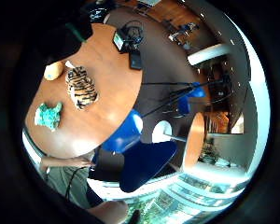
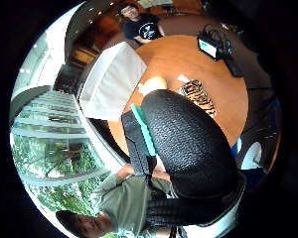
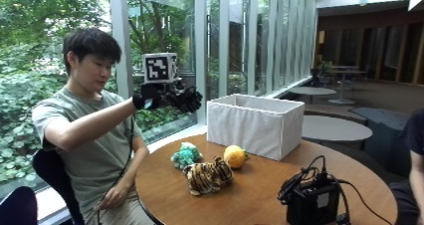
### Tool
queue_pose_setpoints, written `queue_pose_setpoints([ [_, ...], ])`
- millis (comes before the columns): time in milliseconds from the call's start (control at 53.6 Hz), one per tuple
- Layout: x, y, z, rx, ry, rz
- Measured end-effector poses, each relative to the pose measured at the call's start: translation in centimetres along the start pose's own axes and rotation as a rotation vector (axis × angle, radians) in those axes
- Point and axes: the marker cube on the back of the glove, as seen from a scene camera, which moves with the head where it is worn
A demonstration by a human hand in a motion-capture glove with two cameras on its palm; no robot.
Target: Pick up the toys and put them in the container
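Raised above the tabletop, the gloved right hand is hanging with relaxed fingers, holding nothing. From left to right, a teal plush, a tiger plush and a yellow plush are lying near the white container.

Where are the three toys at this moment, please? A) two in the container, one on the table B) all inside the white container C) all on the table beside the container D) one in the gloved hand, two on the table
C: the tiger, the teal toy and the yellow toy all lie on the table in front of the container, while the gloved hand is raised above them, holding nothing.
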Motion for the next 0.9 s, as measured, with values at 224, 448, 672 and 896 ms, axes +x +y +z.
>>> queue_pose_setpoints([
  [224,0.8,-0.2,1.2,-0.043,-0.078,0.004],
  [448,-0.2,-0.6,0.4,-0.06,-0.087,0.001],
  [672,-2.5,-2.0,1.8,-0.147,-0.104,0.053],
  [896,-3.4,-6.6,7.2,-0.303,-0.053,0.232],
])
